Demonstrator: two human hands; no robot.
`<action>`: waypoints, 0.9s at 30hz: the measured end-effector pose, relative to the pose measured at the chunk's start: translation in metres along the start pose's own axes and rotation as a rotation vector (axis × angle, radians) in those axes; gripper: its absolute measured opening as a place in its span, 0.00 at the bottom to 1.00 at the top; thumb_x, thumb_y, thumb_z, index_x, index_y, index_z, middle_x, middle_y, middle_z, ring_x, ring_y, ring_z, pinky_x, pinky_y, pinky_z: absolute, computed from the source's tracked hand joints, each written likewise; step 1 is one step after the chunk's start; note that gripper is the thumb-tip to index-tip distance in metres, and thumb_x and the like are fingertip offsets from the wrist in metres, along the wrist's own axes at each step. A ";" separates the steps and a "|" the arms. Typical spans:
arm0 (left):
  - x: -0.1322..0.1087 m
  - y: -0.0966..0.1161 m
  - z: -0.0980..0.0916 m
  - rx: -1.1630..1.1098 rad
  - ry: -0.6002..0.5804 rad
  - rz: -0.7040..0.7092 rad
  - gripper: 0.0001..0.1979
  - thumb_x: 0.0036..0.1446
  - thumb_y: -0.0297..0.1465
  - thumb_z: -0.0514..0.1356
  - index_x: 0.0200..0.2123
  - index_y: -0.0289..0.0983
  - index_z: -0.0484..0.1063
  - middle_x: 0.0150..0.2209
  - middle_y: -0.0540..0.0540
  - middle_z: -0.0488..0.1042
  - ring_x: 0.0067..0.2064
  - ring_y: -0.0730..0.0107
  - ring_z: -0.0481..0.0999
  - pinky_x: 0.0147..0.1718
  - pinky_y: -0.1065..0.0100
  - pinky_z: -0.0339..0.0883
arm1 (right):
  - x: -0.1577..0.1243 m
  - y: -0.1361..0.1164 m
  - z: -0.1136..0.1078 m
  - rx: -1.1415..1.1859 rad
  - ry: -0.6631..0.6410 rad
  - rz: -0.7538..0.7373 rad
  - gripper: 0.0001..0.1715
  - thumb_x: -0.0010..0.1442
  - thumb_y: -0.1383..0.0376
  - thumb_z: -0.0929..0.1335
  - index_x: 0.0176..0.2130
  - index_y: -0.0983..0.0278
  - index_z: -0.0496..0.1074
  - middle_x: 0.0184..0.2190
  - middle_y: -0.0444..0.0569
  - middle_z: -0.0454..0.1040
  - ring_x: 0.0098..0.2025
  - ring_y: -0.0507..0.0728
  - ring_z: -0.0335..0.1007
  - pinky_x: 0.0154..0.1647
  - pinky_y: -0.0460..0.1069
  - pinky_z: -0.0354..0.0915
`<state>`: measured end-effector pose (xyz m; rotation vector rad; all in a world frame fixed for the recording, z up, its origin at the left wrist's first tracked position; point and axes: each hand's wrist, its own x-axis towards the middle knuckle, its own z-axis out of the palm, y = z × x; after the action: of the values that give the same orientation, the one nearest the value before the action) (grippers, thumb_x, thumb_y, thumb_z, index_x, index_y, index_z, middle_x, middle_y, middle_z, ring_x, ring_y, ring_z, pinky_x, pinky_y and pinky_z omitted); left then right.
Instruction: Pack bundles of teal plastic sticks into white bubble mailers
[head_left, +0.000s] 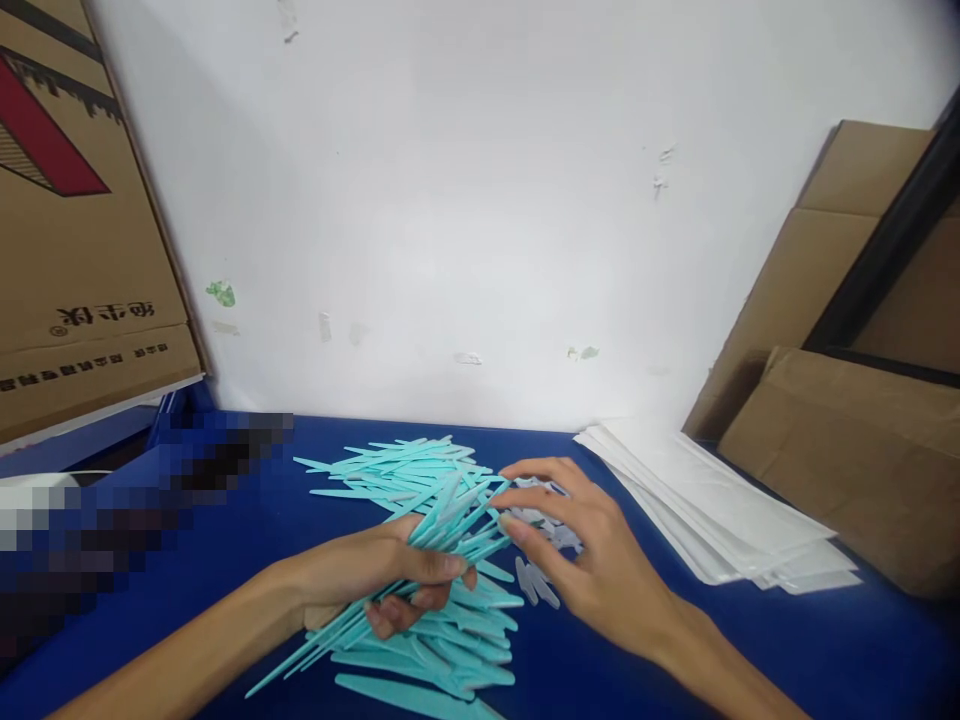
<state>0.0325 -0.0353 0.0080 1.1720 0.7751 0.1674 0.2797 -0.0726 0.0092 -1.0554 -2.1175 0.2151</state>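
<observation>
My left hand (420, 575) is closed around a bundle of thin, tapered turquoise sticks (461, 510), slanting from lower left to upper right. My right hand (581, 545) is at the bundle's upper right end, thumb and fingers apart, fingertips at the stick tips; whether they touch is hard to tell. Beneath my left hand lies a near pile of similar flat turquoise pieces (442, 640). Beyond the bundle is another loose turquoise pile (405, 465). Small translucent whitish pieces (536, 582) lie beside and partly behind my right hand.
A stack of white flat sheets or bags (705, 510) lies on the blue table surface (247, 560) at right. Cardboard (847, 460) leans behind it. A large printed carton (97, 260) stands at left, and a white wall (450, 220) rises behind. Part of the left side is pixelated.
</observation>
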 end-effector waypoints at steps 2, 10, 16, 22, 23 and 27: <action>0.000 -0.002 0.002 0.019 0.006 0.022 0.19 0.57 0.44 0.66 0.44 0.38 0.71 0.26 0.55 0.61 0.20 0.84 0.53 0.17 0.76 0.42 | 0.001 -0.003 0.006 -0.037 -0.072 0.004 0.11 0.68 0.58 0.65 0.47 0.51 0.76 0.57 0.46 0.67 0.60 0.59 0.62 0.58 0.58 0.62; 0.002 -0.002 0.006 0.170 0.049 0.115 0.21 0.54 0.47 0.67 0.35 0.40 0.62 0.25 0.58 0.62 0.20 0.83 0.55 0.17 0.76 0.46 | 0.003 -0.010 0.022 -0.039 -0.124 0.060 0.09 0.66 0.57 0.67 0.44 0.53 0.75 0.62 0.45 0.62 0.64 0.61 0.56 0.62 0.61 0.59; 0.002 -0.003 0.008 0.218 0.057 0.140 0.20 0.54 0.45 0.67 0.40 0.40 0.64 0.22 0.60 0.59 0.19 0.82 0.53 0.17 0.75 0.47 | 0.001 -0.013 0.024 -0.010 -0.147 0.112 0.08 0.65 0.56 0.68 0.44 0.51 0.73 0.63 0.43 0.61 0.65 0.61 0.53 0.62 0.62 0.60; 0.003 -0.005 0.009 0.274 0.102 0.100 0.20 0.54 0.45 0.67 0.40 0.40 0.65 0.23 0.59 0.62 0.20 0.81 0.56 0.17 0.76 0.50 | 0.003 -0.016 0.022 0.069 -0.176 0.180 0.05 0.62 0.58 0.70 0.41 0.51 0.74 0.63 0.41 0.61 0.64 0.60 0.55 0.61 0.61 0.60; 0.003 -0.005 0.009 0.279 0.106 0.098 0.20 0.54 0.46 0.67 0.40 0.40 0.64 0.23 0.59 0.62 0.21 0.81 0.56 0.17 0.76 0.51 | 0.004 -0.016 0.021 0.078 -0.180 0.183 0.05 0.63 0.58 0.70 0.41 0.51 0.74 0.63 0.41 0.61 0.65 0.60 0.55 0.61 0.60 0.60; 0.004 -0.005 0.009 0.308 0.115 0.139 0.19 0.55 0.44 0.66 0.41 0.39 0.65 0.22 0.58 0.61 0.20 0.80 0.57 0.17 0.75 0.53 | 0.003 -0.015 0.021 0.048 -0.194 0.169 0.08 0.64 0.54 0.68 0.41 0.52 0.75 0.62 0.42 0.63 0.67 0.61 0.51 0.64 0.61 0.56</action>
<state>0.0398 -0.0419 0.0030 1.5205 0.8408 0.2382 0.2547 -0.0763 0.0026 -1.2288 -2.1819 0.4644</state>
